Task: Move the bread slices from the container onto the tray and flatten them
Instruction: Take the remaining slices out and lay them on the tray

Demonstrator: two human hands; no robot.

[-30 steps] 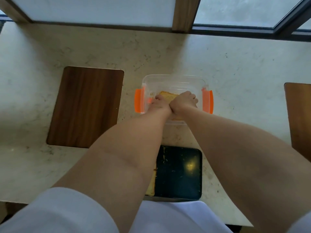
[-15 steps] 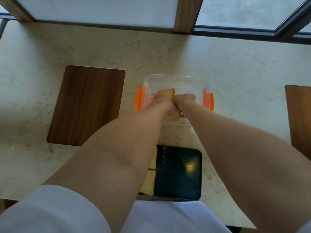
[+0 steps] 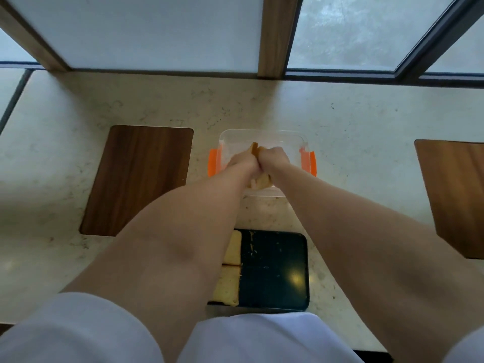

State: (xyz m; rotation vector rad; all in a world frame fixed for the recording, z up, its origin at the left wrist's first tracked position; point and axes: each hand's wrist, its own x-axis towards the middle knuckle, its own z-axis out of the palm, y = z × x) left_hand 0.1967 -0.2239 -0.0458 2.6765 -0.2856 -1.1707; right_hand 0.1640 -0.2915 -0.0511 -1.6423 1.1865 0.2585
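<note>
A clear plastic container (image 3: 262, 134) with orange side clips stands at the table's middle. Inside it, my left hand (image 3: 242, 161) and my right hand (image 3: 273, 155) press together around a bread slice (image 3: 254, 149) that stands on edge; only its top corner and a lower part show. Near me lies a dark tray (image 3: 275, 271). Two flat bread slices (image 3: 231, 250) lie along the tray's left side, partly hidden under my left forearm.
A dark wooden board (image 3: 138, 179) lies to the left of the container. Another wooden board (image 3: 453, 192) lies at the right edge. A window frame (image 3: 272, 35) runs along the table's far side. Crumbs dot the tray.
The bread slice lay flat under my hands and now stands tilted up on edge between them. Both hands have closed in on it.
</note>
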